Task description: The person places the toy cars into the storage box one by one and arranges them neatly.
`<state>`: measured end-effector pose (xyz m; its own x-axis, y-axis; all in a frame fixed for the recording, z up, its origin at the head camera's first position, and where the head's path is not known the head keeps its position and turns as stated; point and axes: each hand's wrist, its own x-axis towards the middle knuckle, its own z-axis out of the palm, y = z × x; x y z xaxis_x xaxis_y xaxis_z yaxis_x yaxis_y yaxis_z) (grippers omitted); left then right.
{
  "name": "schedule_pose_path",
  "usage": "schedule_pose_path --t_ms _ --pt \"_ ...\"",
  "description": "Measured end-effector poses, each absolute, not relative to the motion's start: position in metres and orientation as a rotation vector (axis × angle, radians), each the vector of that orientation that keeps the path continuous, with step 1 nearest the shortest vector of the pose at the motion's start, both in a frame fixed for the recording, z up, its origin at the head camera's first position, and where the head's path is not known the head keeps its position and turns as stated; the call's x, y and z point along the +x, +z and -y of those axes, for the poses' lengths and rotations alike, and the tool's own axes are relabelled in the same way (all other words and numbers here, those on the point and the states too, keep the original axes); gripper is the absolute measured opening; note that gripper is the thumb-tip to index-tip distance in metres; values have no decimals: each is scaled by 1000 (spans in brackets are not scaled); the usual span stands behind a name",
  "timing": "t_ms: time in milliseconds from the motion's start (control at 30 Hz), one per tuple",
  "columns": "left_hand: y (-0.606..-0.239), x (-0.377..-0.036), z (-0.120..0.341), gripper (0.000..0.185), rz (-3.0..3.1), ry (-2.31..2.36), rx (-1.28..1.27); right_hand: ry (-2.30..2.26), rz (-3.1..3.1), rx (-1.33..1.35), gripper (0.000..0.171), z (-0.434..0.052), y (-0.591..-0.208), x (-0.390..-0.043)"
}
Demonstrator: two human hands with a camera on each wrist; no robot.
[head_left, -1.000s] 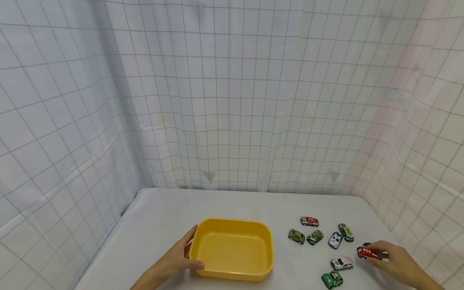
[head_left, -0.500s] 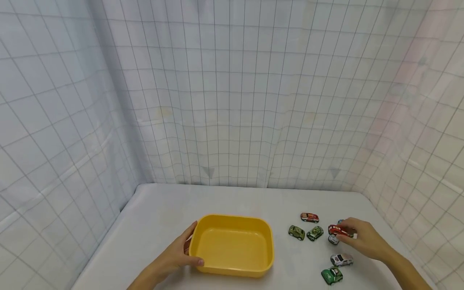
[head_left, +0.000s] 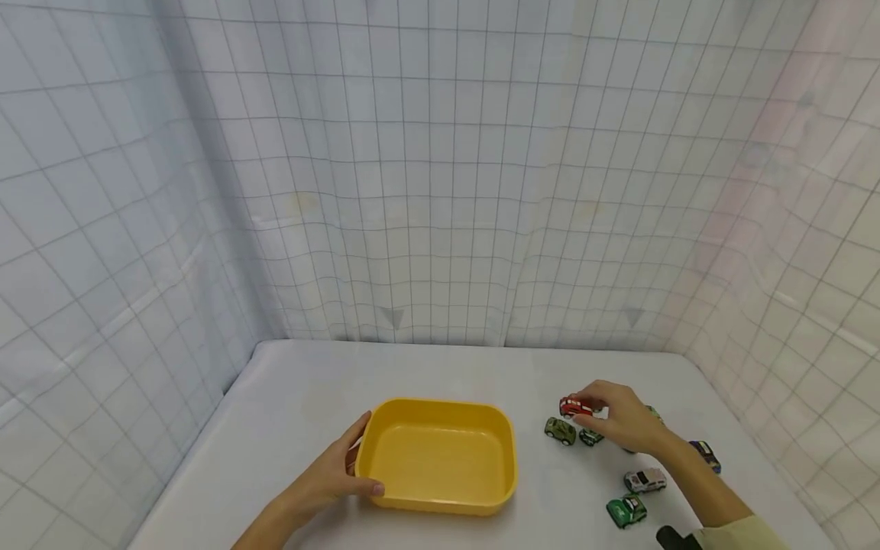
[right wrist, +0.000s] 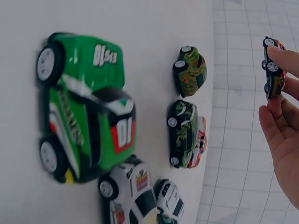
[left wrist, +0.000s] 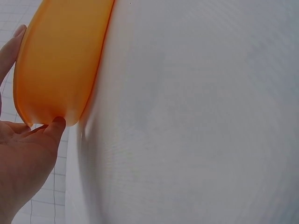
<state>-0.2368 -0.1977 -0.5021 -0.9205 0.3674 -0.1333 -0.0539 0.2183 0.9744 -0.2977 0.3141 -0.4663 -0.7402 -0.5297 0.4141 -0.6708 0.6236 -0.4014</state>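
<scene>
My left hand grips the left end of a yellow plastic tray, thumb at the front corner and fingers along the side wall. In the left wrist view the tray stands between finger and thumb. My right hand pinches a red toy car over the far part of the car group. A darker wheeled part shows against the red car in the right wrist view; I cannot tell if it is a second car. Under the hand are two camouflage cars.
Near the right forearm stand a white toy car, a green one and a dark blue one. A red-and-white car sits behind a camouflage car. White grid-lined cloth walls the table's back and sides.
My right hand has carried the red car leftward and away from me, from the right side of the group to its far left. The left hand keeps its hold on the tray.
</scene>
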Motion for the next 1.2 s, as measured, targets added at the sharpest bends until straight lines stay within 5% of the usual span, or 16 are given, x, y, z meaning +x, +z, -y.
schedule_pose_path --t_ms 1200 --pt "-500 -237 196 118 -2157 1736 277 857 2737 1195 29 -130 -460 -326"
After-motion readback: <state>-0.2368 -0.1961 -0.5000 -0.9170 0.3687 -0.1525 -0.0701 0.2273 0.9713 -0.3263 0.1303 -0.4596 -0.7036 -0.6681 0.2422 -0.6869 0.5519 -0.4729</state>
